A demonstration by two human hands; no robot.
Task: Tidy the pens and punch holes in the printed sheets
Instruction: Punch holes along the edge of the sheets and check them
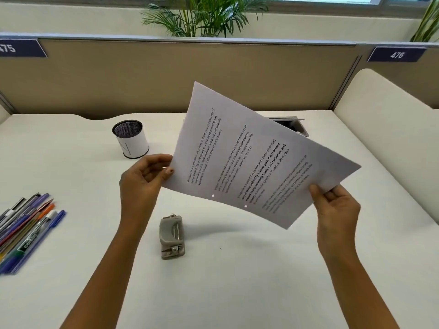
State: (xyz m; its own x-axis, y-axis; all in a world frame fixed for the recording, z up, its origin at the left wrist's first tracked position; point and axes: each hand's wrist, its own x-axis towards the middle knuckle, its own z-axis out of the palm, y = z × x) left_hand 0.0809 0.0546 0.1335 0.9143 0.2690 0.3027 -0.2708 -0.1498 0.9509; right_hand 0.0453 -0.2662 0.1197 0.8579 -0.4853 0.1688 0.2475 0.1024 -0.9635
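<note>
Over the counter (237,293) the printed sheet (249,157) hangs tilted, the left hand (142,179) and right hand (337,207) each pinching a corner in their fingers (317,191). Two holes on its near edge suggest punching is done. Tidying is left: the pens (26,229) lie loose at the left edge, the pen cup (130,140) apparently empty, the hole punch (171,236) idle.

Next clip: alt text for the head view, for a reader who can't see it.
A person's left grip and right grip hold printed paper, with two holes near its lower edge, tilted above a white desk. A grey hole punch sits below it, loose pens lie at the left, and a mesh pen cup stands behind.
</note>
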